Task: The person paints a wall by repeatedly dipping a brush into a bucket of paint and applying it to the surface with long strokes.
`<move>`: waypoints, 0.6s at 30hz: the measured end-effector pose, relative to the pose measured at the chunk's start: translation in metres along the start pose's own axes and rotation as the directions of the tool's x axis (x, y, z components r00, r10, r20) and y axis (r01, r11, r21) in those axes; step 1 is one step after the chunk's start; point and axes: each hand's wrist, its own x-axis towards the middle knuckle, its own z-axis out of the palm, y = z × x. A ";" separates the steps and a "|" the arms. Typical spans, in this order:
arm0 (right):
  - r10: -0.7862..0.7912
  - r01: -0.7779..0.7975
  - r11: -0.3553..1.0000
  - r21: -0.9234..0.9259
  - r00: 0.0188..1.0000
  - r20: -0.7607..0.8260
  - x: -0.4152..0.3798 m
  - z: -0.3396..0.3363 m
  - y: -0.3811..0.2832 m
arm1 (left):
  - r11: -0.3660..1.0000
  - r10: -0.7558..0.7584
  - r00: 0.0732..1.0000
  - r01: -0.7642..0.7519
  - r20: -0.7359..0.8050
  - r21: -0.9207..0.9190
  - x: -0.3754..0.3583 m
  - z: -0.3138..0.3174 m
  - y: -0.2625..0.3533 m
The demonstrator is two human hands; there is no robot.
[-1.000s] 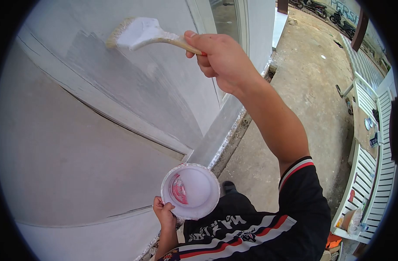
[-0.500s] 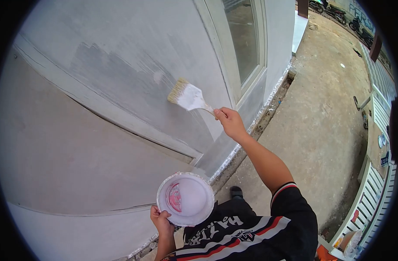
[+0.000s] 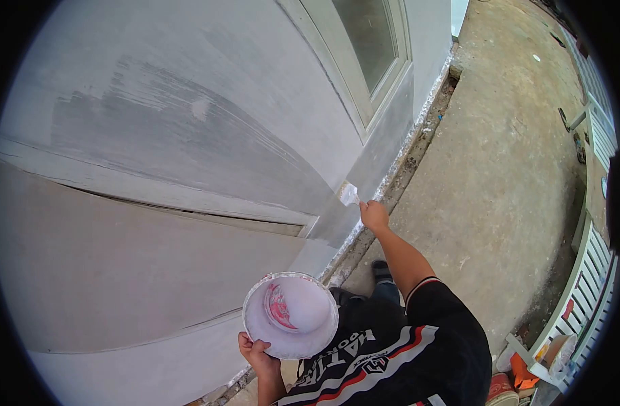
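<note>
My right hand (image 3: 374, 216) grips the handle of a wide paintbrush (image 3: 349, 194), its head coated in white paint. The bristles are right at the low grey part of the wall (image 3: 384, 145), beneath the window corner. In my left hand (image 3: 257, 352) is a white plastic bucket (image 3: 323, 338), held by its rim near my body, with my thumb over the edge. Pale paint lies inside it, and a red-pink patch shows on the inner side. Higher up, the wall carries streaky white strokes over a grey patch (image 3: 154, 101).
A framed window (image 3: 371, 40) is set in the wall above the brush. Along the wall's foot runs a narrow gutter (image 3: 418, 149) beside the concrete ground (image 3: 486, 176). A white slatted bench (image 3: 581, 291) stands at the right, with an orange item (image 3: 523, 372) near its lower end.
My right hand has brought the brush down and to the right, from the upper grey patch to the low wall section. The bucket stays in my left hand, and the view has shifted.
</note>
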 end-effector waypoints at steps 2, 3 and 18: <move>0.060 -0.060 0.998 -0.011 0.998 0.010 0.002 0.013 -0.008 | 0.999 -0.002 1.000 0.001 0.027 0.038 0.001 -0.010 -0.003; 0.055 -0.056 0.998 0.002 0.998 0.033 0.004 0.017 -0.010 | 0.999 -0.001 0.999 -0.001 0.039 0.050 0.002 -0.013 -0.004; -0.280 0.244 0.775 0.583 0.959 -0.029 -0.066 -0.172 -0.195 | 0.998 -0.041 0.997 0.044 0.065 -0.045 0.001 -0.024 -0.014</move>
